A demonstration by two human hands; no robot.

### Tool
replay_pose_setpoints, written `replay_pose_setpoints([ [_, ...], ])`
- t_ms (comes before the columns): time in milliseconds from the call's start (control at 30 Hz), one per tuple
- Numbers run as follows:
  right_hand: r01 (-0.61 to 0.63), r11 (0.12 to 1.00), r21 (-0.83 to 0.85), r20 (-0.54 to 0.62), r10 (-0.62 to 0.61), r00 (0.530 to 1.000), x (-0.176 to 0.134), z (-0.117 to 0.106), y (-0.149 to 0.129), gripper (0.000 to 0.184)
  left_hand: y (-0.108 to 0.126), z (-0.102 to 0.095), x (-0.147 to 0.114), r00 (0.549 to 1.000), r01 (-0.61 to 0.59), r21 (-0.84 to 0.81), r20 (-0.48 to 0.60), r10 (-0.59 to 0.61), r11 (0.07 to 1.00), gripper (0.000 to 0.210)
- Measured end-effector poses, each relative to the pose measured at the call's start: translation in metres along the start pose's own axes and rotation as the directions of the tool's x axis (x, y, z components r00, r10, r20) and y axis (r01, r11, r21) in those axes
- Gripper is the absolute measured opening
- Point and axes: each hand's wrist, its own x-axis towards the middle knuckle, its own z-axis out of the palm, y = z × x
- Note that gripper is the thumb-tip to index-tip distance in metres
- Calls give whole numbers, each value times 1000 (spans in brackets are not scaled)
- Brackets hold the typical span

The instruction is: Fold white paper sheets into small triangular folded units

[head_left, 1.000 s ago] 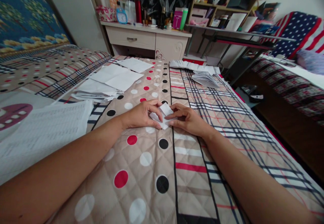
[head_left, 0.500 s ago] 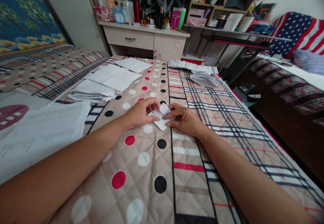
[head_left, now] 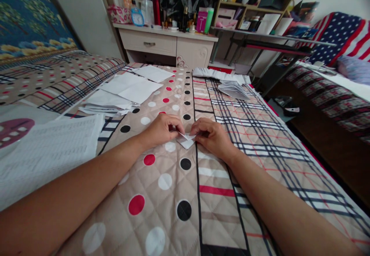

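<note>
A small folded sheet of white paper [head_left: 185, 142] rests on the quilted bedspread [head_left: 162, 217], between my two hands. My left hand [head_left: 165, 130] pinches its left upper edge between thumb and fingers. On the other side, my right hand [head_left: 210, 135] grips the right edge in the same way, fingers curled. A flap of the paper stands raised between the fingertips, while the lower corner points toward me. My fingers hide the sheet's outer corners.
Loose white sheets [head_left: 130, 88] lie in a pile to the left, with a printed plastic bag [head_left: 52, 148] nearer me. At the far right are a stack of folded papers [head_left: 233, 90] and a white ruffled strip [head_left: 221, 74]. A dresser [head_left: 147, 43] stands beyond the bed.
Both hands have drawn the paper's upper part up and folded it toward me, so less of its flat face shows. The other papers stay where they were.
</note>
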Motion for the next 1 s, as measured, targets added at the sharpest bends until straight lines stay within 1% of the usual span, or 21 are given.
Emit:
replay_pose_setpoints([
  [67,65,998,-5,23,-65,998,0,-1,1,23,1,-1,0,997,-58,0,44,58,998,26],
  [167,131,990,-59,53,-128,990,0,-2,1,28,2,-5,1,989,-87,7,118,85,996,26],
  [233,152,982,-110,80,-144,986,0,-2,0,30,4,-7,1,983,-89,8,161,86,996,26],
  [333,160,974,-158,104,-145,984,-1,-3,-2,32,5,-10,2,978,-76,15,195,72,997,27],
  [433,166,971,-169,111,-149,983,-1,-4,-2,32,5,-11,3,978,-73,26,199,67,997,28],
  [567,182,965,-187,120,-161,980,-1,-4,-2,31,4,-13,3,977,-101,43,193,91,994,29],
  [733,180,963,-201,111,-161,981,-1,-4,1,28,2,-17,3,989,-10,83,146,-2,997,23],
  [833,185,959,-213,100,-167,981,-2,-4,3,29,0,-19,3,993,13,109,117,-26,994,16],
  [900,198,952,-232,103,-178,979,-3,-4,4,30,-4,-20,3,991,2,114,132,-17,993,13],
  [1000,212,938,-273,115,-187,976,-4,-3,3,32,-10,-24,4,981,-66,135,190,40,989,16],
])
